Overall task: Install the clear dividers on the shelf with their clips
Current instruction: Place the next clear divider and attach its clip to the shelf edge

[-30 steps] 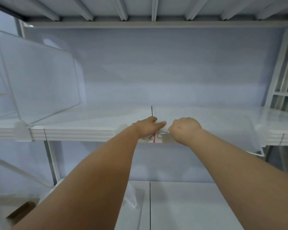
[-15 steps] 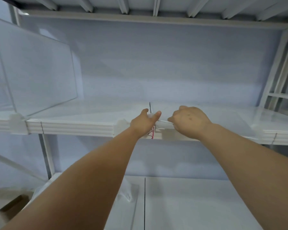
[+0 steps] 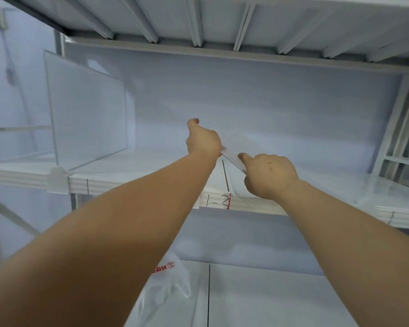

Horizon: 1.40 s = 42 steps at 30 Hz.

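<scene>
My left hand (image 3: 203,140) and right hand (image 3: 268,175) both grip the divider (image 3: 233,161), tilted above the shelf's (image 3: 128,185) front edge. Its long axis seems to run backward; the left holds deeper, the right nearer me.

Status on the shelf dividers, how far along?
Done: the installed divider stands upright at left, its clip on the shelf edge. In hand: left hand and right hand hold a second divider, tilted, over the marked line. Left: stand it up and clip it; I cannot see a clip there.
</scene>
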Each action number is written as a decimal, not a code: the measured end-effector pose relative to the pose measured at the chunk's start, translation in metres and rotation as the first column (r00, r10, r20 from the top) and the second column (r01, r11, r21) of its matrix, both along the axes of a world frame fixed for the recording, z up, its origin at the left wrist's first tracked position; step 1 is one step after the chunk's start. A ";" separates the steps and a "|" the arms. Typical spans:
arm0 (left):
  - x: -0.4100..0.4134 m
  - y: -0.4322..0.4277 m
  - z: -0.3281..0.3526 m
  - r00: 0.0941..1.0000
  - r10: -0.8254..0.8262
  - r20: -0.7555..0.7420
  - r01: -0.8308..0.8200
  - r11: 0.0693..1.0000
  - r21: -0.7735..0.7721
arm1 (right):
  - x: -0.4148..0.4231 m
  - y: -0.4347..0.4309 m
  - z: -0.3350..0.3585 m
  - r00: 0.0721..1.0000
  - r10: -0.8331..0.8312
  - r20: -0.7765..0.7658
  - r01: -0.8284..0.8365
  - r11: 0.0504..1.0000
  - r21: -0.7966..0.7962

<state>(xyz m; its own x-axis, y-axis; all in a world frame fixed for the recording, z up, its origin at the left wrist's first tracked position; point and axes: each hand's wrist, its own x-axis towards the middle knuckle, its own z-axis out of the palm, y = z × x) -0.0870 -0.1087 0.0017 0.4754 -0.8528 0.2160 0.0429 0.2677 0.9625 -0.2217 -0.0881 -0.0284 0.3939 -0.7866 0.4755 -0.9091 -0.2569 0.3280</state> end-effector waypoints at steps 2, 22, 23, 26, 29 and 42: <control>0.010 0.006 0.012 0.998 0.012 0.061 -0.009 0.999 -0.036 | 0.001 0.006 0.002 1.000 0.019 -0.018 -0.019 1.000 -0.007; 0.067 0.026 -0.022 0.434 -0.659 0.615 0.577 0.727 0.372 | 0.084 -0.004 0.040 0.381 0.399 0.834 -0.170 0.917 -0.361; 0.067 0.024 -0.027 0.420 -0.652 0.632 0.565 0.732 0.380 | 0.087 -0.008 0.039 0.366 0.400 0.841 -0.171 0.917 -0.361; 0.066 0.017 -0.036 0.437 -0.484 0.758 0.422 0.855 0.303 | 0.095 -0.021 0.032 0.289 0.387 0.876 -0.169 0.921 -0.351; 0.078 0.006 -0.039 0.465 -0.437 0.770 0.358 0.888 0.287 | 0.104 -0.033 0.027 0.238 0.369 0.898 -0.181 0.926 -0.333; 0.108 -0.044 -0.085 0.690 -0.368 0.623 0.300 0.929 0.216 | 0.116 -0.058 0.015 0.332 0.318 0.888 -0.322 0.923 -0.210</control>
<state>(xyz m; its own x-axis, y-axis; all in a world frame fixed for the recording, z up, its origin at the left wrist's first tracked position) 0.0214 -0.1529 -0.0832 -0.0700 -0.9592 0.2739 -0.5237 0.2690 0.8083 -0.1053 -0.1457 -0.0139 -0.0372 -0.7035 0.7097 -0.5097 -0.5975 -0.6190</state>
